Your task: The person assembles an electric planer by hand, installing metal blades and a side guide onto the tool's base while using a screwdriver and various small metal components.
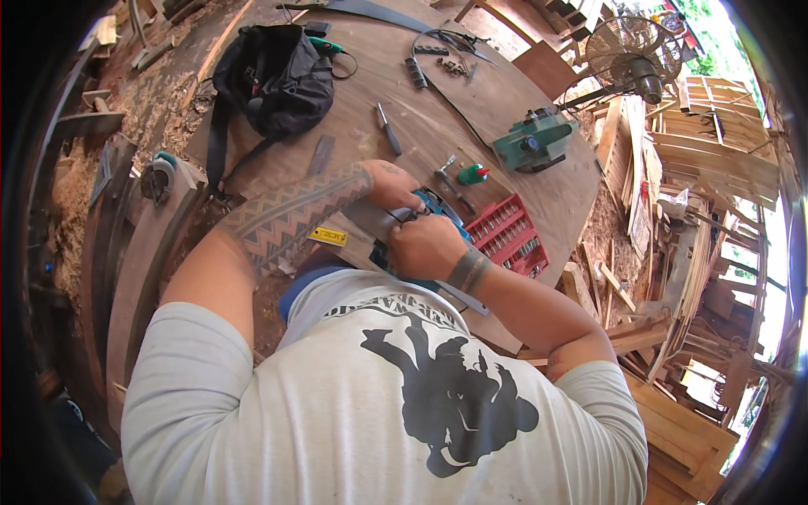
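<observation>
A blue power tool (435, 204) lies close to my body at the table's near edge, largely covered by my hands. My left hand (394, 185) is closed, its fingertips gripping the tool's upper side. Just nearer to me, my right hand (427, 247) is curled into a pinch over the tool. Whatever its fingers hold is hidden. A thin dark piece shows between the two hands. Under my left wrist is a flat grey-brown plate (370, 220). A yellow labelled piece (328, 236) lies below my left forearm. Beside my right hand, a red case (509, 236) holds rows of bits and sockets.
On the wooden table (454, 109) are a black backpack (278, 80), a screwdriver (389, 130), a small hammer-like tool (453, 181), a green bottle (473, 174) and a green power planer (534, 140). A fan (635, 55) stands far right. Timber (143, 278) is stacked at left.
</observation>
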